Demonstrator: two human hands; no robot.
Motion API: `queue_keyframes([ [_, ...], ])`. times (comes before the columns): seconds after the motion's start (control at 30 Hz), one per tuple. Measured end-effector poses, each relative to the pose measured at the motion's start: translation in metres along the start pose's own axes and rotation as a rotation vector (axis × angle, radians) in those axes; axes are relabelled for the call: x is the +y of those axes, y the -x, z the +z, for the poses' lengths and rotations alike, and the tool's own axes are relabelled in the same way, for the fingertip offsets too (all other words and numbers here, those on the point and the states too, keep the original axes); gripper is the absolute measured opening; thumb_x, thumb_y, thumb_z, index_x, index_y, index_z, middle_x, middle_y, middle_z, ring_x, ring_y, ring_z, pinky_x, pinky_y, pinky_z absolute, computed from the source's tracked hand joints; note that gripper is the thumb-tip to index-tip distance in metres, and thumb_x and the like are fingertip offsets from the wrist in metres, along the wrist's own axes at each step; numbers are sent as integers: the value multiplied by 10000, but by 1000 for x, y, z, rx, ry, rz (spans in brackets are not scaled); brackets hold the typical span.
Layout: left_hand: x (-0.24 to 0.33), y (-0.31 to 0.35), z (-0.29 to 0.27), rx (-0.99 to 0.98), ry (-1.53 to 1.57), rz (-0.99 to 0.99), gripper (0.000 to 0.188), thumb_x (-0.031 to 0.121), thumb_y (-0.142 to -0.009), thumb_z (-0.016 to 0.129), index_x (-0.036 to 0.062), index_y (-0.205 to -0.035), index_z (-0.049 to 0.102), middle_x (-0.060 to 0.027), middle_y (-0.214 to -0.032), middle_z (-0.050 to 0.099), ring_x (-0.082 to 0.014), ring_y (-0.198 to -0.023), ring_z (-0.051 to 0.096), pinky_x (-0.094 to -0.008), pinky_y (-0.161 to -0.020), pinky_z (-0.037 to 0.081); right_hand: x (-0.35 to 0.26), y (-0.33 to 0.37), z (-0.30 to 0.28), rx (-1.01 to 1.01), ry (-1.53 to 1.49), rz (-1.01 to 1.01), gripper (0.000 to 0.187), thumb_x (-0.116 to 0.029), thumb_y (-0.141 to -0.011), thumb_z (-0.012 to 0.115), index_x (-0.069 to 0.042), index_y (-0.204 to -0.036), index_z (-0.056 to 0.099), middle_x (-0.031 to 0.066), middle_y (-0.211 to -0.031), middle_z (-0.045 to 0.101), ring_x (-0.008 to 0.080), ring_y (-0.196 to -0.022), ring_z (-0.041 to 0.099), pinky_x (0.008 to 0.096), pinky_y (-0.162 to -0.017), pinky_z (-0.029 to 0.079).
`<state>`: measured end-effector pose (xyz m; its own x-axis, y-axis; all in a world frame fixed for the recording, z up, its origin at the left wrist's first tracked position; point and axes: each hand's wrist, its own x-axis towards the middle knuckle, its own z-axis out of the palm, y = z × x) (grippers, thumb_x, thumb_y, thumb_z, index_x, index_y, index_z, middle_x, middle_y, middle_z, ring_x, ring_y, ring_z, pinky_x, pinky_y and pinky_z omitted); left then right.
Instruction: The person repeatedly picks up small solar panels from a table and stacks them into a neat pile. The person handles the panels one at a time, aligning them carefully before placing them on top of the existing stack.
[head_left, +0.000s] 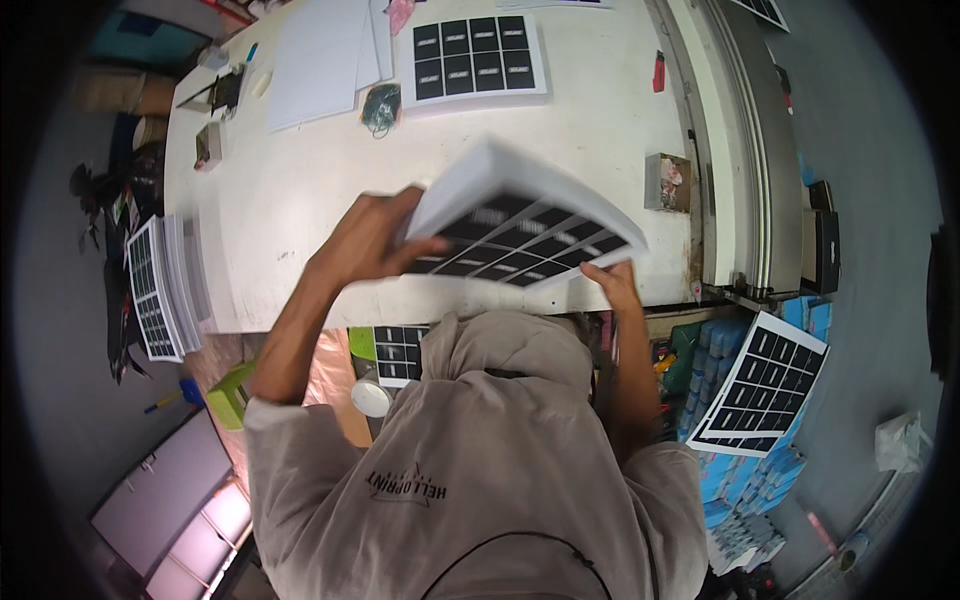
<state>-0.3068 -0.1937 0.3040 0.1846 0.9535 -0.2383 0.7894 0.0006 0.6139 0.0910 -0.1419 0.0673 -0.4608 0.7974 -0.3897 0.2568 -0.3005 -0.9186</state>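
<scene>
Head view: left hand [375, 240] and right hand [616, 284] hold one thick stack of printed sheets [530, 222], tilted, above near-centre worktop [265, 235]; fingers of both closed on its left and right edges, partly blurred. Second printed stack [475, 62] lies far centre. Open box [655, 184], right side, contains crumpled pinkish scraps [673, 178]. Small box [210, 145], far left, contents too small to tell.

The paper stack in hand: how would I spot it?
Find the white table. Over its near side, the left hand and right hand hold a thick paper stack printed with black rectangles. Unlike the flat-lying stack beyond it, this one is tilted.
</scene>
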Motion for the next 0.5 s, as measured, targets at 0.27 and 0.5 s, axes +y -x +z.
queue_keyframes([
  [0.27,14,62,-7,498,-363,523,253,32,-790,713,39,-1042,709,-149,-1203,689,-360,-1240,592,-526,-1041,500,-136,71,-77,217,751,-1069,319,-78,-981,561,-16,-1293,541,275,-1246,625,436,-1205,594,500,-1061,444],
  [0.5,6,68,-29,921,-521,556,321,82,-768,765,159,-1071,694,-127,-1236,670,-431,-1239,573,-618,-1040,462,-219,76,-32,653,793,-1496,274,-29,-963,566,-3,-1227,498,258,-1166,645,435,-1135,632,546,-932,526],
])
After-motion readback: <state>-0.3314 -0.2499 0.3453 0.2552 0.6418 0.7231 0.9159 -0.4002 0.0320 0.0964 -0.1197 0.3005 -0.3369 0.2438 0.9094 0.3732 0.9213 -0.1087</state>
